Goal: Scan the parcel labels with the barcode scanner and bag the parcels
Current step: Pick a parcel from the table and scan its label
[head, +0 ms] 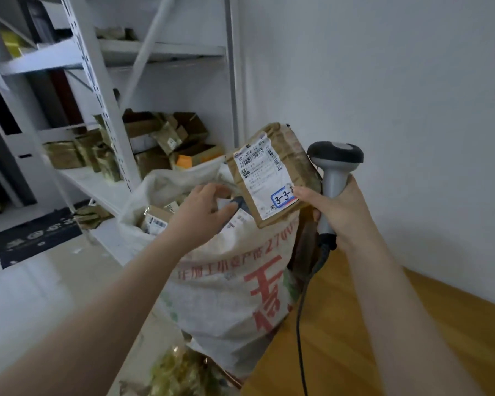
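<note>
Parcel (293, 155) wrapped in brown paper is held up in the air above the open mouth of the sack (235, 287), tilted, with its white label (259, 175) facing the camera; a blue-edged sticker on the label's lower corner reads "3-3-". The right hand (336, 208) carries it: the thumb presses on that lower corner of the label, while the fingers are curled round the grey handle of the barcode scanner (336, 164), which stands upright just behind the parcel with its dark head on top. The scanner's black cable (299, 315) hangs down along the near edge of the wooden surface (360, 324). The left hand (202, 208) reaches into the sack's mouth, fingers bent over something dark grey and white there; I cannot tell whether it grips anything. More labelled parcels (156, 221) lie inside the white woven sack, which bears red print and stands against the surface's left edge. Behind it, a white metal rack (97, 81) holds brown boxes (160, 132) on its middle shelf, and a dark mat (35, 238) lies on the floor.
</note>
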